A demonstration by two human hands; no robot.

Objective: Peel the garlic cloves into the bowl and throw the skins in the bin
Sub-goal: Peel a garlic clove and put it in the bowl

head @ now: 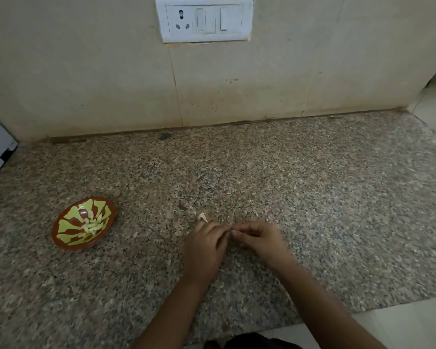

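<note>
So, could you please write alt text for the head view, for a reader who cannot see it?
Two hands, left hand and right hand, meet fingertip to fingertip over a speckled granite counter; what they hold is hidden. A red and green bowl of peeled garlic cloves sits to the left.

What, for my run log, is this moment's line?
left hand, right hand: pinch small piece; bowl: peeled cloves inside; skin scrap: on counter

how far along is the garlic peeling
Done: several peeled cloves lie in the bowl. In hand: the left hand and right hand pinch something small between them, likely a clove, hidden by fingers. Left: a skin scrap on the counter needs binning; no bin in view.
</note>
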